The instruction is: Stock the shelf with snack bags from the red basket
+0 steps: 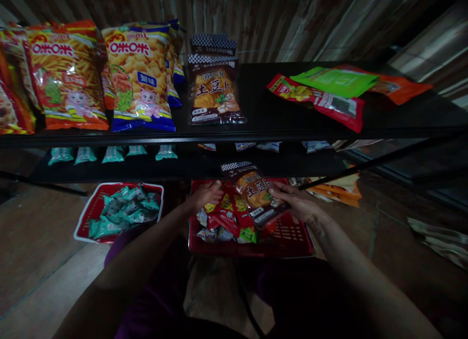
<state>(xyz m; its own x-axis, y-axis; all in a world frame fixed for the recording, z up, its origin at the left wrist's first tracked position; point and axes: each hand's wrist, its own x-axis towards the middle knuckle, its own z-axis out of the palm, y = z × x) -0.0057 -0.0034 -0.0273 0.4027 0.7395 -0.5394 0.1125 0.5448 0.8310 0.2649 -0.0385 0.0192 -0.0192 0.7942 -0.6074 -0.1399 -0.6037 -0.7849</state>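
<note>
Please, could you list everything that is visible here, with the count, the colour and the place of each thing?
brown snack bag: one, dark brown, held above the red basket
red basket: one, red, on the floor, mixed packets inside
second basket: one, red and white, floor at left, teal packets inside
brown bags: a short row, exact count hidden, upright on the top shelf
orange and blue bags: several, upright, top shelf at left
flat packets: three, red, green and orange, lying on the top shelf at right
shelf: black, two levels
left hand: on the red packets in the basket
right hand: grip closed on the brown snack bag
</note>
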